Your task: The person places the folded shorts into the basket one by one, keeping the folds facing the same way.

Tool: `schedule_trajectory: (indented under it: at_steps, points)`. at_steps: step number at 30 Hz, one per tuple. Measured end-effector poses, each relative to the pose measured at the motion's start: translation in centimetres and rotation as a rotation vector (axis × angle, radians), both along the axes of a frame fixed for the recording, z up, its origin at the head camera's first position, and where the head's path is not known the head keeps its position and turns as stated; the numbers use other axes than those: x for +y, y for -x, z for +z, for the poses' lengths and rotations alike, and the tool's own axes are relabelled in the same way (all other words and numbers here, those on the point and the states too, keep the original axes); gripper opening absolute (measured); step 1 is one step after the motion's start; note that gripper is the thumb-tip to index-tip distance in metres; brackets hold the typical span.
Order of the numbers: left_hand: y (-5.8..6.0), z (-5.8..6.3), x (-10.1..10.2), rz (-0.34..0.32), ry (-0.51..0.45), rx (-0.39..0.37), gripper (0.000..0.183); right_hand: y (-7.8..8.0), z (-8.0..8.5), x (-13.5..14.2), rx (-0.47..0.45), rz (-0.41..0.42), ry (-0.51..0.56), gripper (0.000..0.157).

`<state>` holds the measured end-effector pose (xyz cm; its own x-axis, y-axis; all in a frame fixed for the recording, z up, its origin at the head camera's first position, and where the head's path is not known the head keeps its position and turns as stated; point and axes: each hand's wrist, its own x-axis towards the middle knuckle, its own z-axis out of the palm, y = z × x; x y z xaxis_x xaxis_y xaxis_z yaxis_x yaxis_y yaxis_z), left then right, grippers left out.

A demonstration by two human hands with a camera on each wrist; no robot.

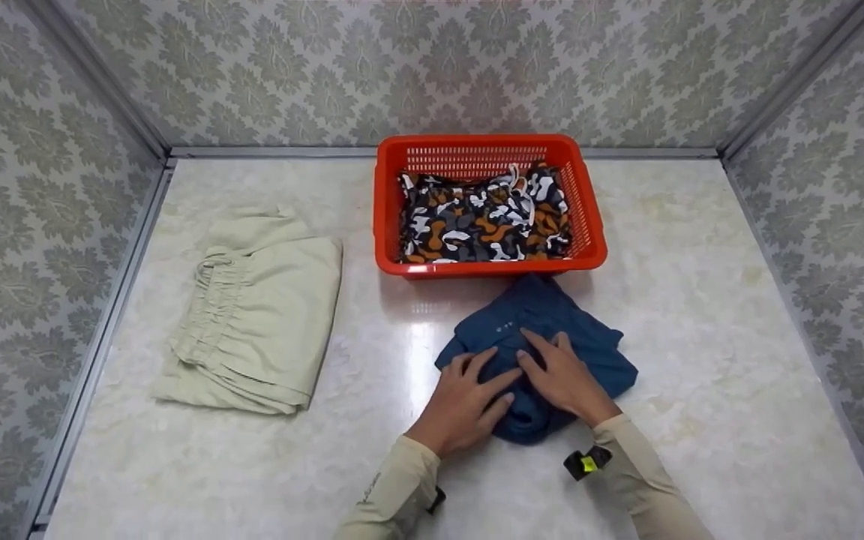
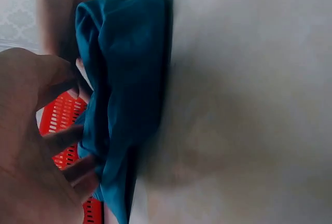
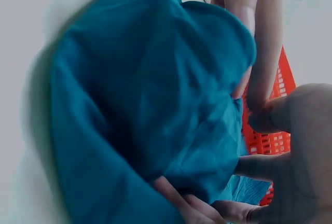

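A folded dark blue garment [image 1: 582, 330] with small pale marks lies bunched on the table below the basket; its kind cannot be told. My left hand [image 1: 469, 397] rests on its left side with fingers spread. On the upper right part of the cloth lies my right hand [image 1: 563, 375], close to the left one, fingers spread too. In the left wrist view the garment [image 2: 132, 63] shows a thick rolled near edge. The right wrist view shows loose folds of the garment [image 3: 150, 89], with some right fingertips [image 3: 179, 198] against a fold.
A red plastic basket [image 1: 488, 268] stands at the back, holding camouflage-patterned clothing [image 1: 469, 221] with a white drawstring. Folded pale green trousers or shorts [image 1: 267, 315] with a gathered waist lie on the left of the table [image 1: 709, 360]. Patterned walls [image 1: 477, 75] enclose the back and sides.
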<state>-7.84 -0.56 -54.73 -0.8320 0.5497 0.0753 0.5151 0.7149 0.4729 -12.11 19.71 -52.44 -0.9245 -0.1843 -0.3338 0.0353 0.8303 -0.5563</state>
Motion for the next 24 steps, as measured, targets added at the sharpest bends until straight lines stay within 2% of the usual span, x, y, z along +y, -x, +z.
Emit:
schedule_trajectory:
  at_steps: [4, 7, 10, 14, 17, 20, 24]
  points:
    - [-0.4, -0.2, 0.1, 0.066, 0.036, -0.032, 0.047, -0.3, 0.2, -0.7, -0.029, 0.0, 0.106, 0.053]
    - [-0.6, -0.3, 0.2, 0.106, 0.048, -0.032, 0.047, -0.3, 0.4, -0.7, -0.003, 0.005, 0.195, 0.048]
    - [-0.8, -0.4, 0.2, 0.127, 0.066, -0.027, 0.047, 0.1, 0.7, -0.3, 0.129, -0.003, 0.249, 0.04]
    - [-0.9, -0.7, -0.1, 0.117, 0.096, -0.02, 0.053, 1.0, 0.6, 0.9, 0.371, 0.013, 0.298, 0.032]
    - [-1.0, -0.9, -0.4, 0.103, 0.106, -0.015, 0.057, 1.6, 0.3, 1.8, 0.464, 0.058, 0.282, 0.033]
    - [-1.1, -1.1, -0.6, 0.097, 0.118, -0.017, 0.059, 2.3, -0.1, 2.5, 0.441, 0.097, 0.211, 0.039]
    - [-1.2, -1.1, -1.0, 0.089, 0.104, -0.027, 0.06, 2.8, -0.8, 3.2, 0.327, 0.116, 0.119, 0.047]
